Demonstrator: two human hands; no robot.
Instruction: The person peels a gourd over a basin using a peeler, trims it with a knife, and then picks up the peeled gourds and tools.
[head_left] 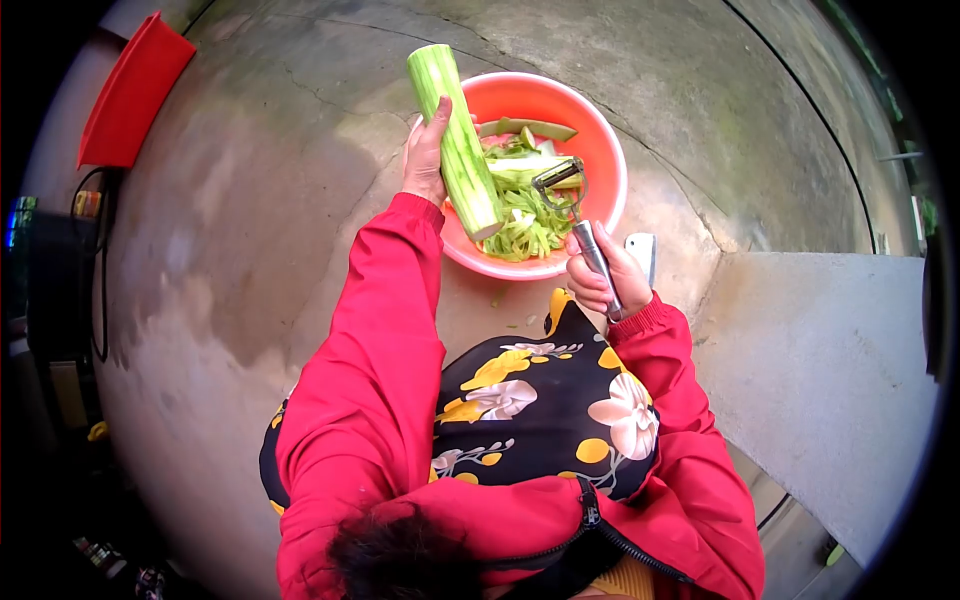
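Observation:
My left hand grips a long pale-green peeled vegetable, perhaps a gourd or a thick stem, tilted over the left side of a red basin. Darker green streaks run along its surface, and its lower end is cut flat. In my right hand is a peeler with a metal handle; its head stands over the basin, apart from the vegetable. Green peelings lie heaped in the basin, along with another pale-green piece and a curved green slice.
Beside the basin, partly behind my right hand, lies a flat white-and-grey object, maybe a blade. A grey slab stands at the right. A red plastic object is at upper left on the concrete floor, near a black cable.

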